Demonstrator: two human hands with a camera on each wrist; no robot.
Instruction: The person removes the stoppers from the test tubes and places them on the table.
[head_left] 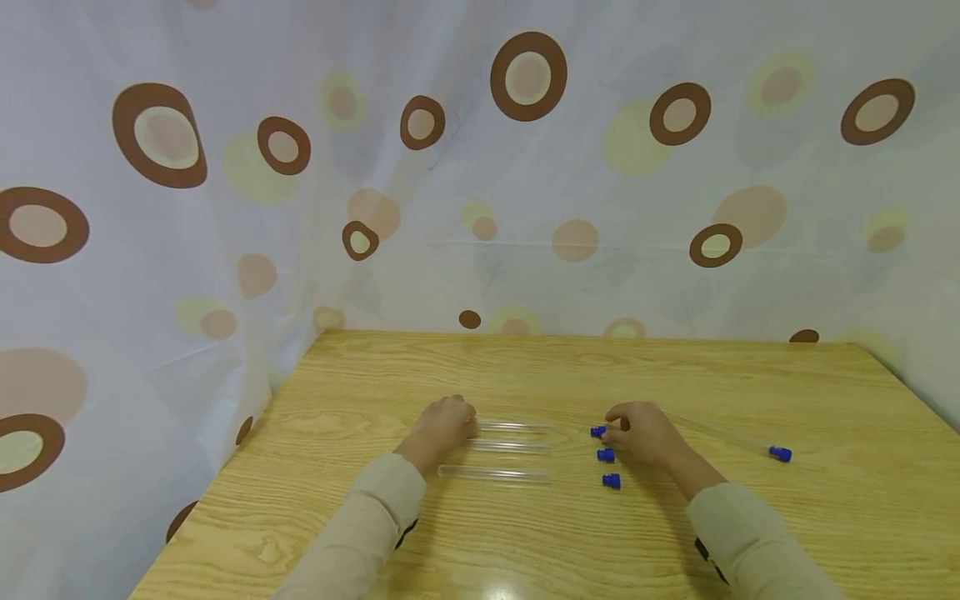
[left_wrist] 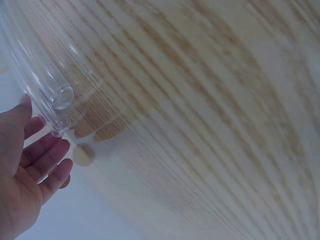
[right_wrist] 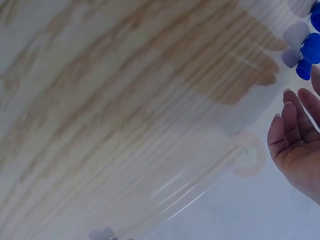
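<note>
Three clear glass-like tubes lie side by side on the wooden table, the nearest tube point(head_left: 495, 474) whole in view. My left hand point(head_left: 442, 427) is at the left ends of the two farther tubes and hides them. In the left wrist view, thumb and fingers are apart beside the tube ends point(left_wrist: 61, 97); contact is unclear. Three blue caps stand in a column to the right. My right hand point(head_left: 641, 432) has thumb and forefinger parted at the farthest cap point(head_left: 597, 432). The right wrist view shows a fingertip close to a blue cap point(right_wrist: 303, 69), the other fingers loosely bent.
A capped tube point(head_left: 720, 433) lies slantwise right of my right hand, its blue cap point(head_left: 780, 453) toward me. The wooden table point(head_left: 480, 542) meets a patterned curtain point(head_left: 495, 275) at the back and left side.
</note>
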